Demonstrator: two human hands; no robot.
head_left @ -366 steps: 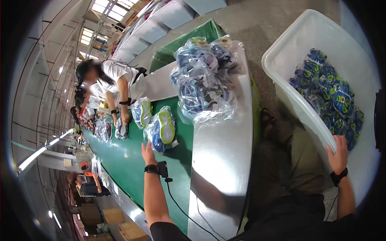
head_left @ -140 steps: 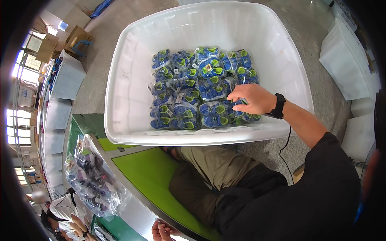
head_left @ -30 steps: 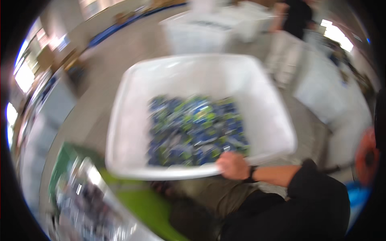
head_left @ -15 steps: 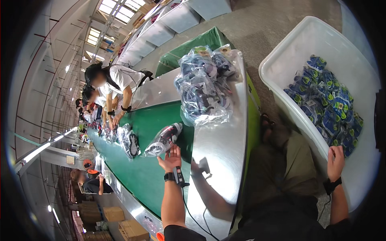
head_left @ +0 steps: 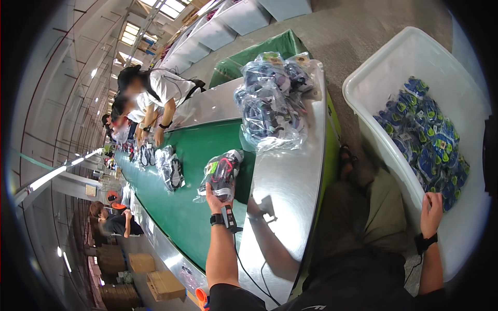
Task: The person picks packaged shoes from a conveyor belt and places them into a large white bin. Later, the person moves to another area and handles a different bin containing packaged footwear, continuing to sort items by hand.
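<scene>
My left hand reaches over the green belt and holds a bagged pair of shoes, dark with red and white parts, from its near end. The fingers are partly hidden under the clear bag. At the white plastic bin on my right, my right hand has its fingers curled over the near rim. Inside that bin lie several blue and green bagged shoes. Farther along the belt is another bagged pair of shoes.
A pile of bagged shoes sits on the metal end of the conveyor table. Co-workers handle bagged shoes along the far side. A green-covered container, grey-white bins and cardboard boxes stand around.
The bagged shoes by my left hand have turned, showing both shoes and a green tag, and my left hand has closed on them. My right hand stays at the bin's rim.
</scene>
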